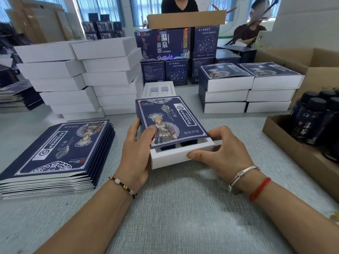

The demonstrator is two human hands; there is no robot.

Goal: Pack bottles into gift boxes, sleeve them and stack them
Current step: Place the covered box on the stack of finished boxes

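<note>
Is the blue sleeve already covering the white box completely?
No, the sleeve covers only part of the box: its near end sticks out, with two dark bottle tops visible.

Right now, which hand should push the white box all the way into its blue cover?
Probably the right hand: it holds the white tray at the end that sticks out. The left hand grips the blue sleeve, steadying it.

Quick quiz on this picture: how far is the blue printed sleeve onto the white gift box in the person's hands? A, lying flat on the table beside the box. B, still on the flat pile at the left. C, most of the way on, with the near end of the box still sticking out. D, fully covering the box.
C: the white gift box juts out from under the blue sleeve at its near end, with dark bottles visible in the gap.
</note>
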